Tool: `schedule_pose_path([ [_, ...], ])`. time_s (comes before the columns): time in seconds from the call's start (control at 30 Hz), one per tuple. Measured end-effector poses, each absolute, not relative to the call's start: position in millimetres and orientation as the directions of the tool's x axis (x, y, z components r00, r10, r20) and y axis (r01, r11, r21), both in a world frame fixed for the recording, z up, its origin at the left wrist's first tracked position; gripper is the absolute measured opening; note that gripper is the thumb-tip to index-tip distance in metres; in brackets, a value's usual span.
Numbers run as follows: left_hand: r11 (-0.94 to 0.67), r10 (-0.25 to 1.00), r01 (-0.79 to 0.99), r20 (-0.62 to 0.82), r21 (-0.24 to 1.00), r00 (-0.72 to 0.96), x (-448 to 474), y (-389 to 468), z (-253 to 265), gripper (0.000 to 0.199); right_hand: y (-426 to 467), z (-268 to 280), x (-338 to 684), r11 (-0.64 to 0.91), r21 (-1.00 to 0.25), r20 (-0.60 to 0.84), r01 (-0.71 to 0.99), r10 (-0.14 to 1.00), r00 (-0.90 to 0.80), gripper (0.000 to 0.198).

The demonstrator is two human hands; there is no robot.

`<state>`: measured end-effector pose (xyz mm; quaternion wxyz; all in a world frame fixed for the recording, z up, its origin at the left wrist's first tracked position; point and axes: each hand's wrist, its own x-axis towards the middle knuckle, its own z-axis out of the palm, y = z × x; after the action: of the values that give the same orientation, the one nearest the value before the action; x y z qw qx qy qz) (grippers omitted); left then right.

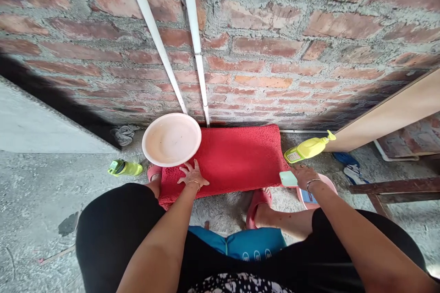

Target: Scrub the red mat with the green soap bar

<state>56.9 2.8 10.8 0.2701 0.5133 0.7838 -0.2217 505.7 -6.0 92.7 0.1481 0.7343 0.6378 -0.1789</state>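
My left hand [193, 176] lies with its fingers spread on the near left part of a red fleecy mat [237, 158]. Just beyond those fingers, a pale pink basin [173, 142] rests on the mat's left end, apparently with water inside. At the near right corner, my right hand [304, 176] is closed around what looks like a pale green scrub brush [288, 178]; its underside is hidden. Beyond the right hand, a yellow-green pump bottle [307, 148] leans against the mat's right edge.
Partly under my right forearm sits a pink tub [328, 183] with something blue inside. A green drink bottle [125, 168] lies left of the basin. White pipes [197, 55] run down the brick wall [268, 46]. Wooden rails [395, 186] stand at the right.
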Motion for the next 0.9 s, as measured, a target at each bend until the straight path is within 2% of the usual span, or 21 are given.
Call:
schedule_pose_path([
  [0.07,0.372,0.687,0.925,-0.648,-0.073,-0.328,57,2,11,0.135,10,94,474,-0.048,0.015,-0.508,0.999,0.86,0.049,0.056],
  [0.13,0.37,0.691,0.926,-0.645,-0.073,-0.327,57,1,11,0.135,27,92,427,-0.072,-0.027,-0.5,0.997,0.865,0.049,0.068],
  [0.23,0.373,0.693,0.924,-0.639,-0.08,-0.335,57,1,10,0.137,49,81,341,-0.136,-0.175,-0.473,0.975,0.88,0.039,0.072],
  [0.37,0.376,0.692,0.923,-0.639,-0.08,-0.337,56,1,4,0.14,69,61,242,-0.1,-0.297,-0.477,0.95,0.877,-0.056,0.072],
  [0.47,0.378,0.682,0.923,-0.652,-0.073,-0.331,56,1,1,0.141,78,47,203,-0.003,-0.296,-0.45,0.955,0.882,-0.136,0.073],
  [0.6,0.382,0.672,0.921,-0.66,-0.08,-0.336,56,2,1,0.142,88,39,211,0.099,-0.221,-0.428,0.97,0.884,-0.188,0.07],
  [0.67,0.383,0.673,0.92,-0.659,-0.079,-0.336,56,3,2,0.142,90,38,240,0.072,-0.176,-0.423,0.982,0.895,-0.142,0.068],
  [0.73,0.384,0.674,0.92,-0.657,-0.077,-0.336,57,3,5,0.141,86,37,281,-0.019,-0.128,-0.415,0.992,0.909,-0.037,0.068],
  [0.83,0.386,0.674,0.92,-0.658,-0.072,-0.335,56,3,7,0.139,71,36,358,-0.227,-0.095,-0.384,0.969,0.907,0.175,0.07],
  [0.9,0.38,0.683,0.922,-0.653,-0.067,-0.329,56,2,7,0.139,56,37,407,-0.389,-0.082,-0.379,0.918,0.864,0.332,0.072],
])
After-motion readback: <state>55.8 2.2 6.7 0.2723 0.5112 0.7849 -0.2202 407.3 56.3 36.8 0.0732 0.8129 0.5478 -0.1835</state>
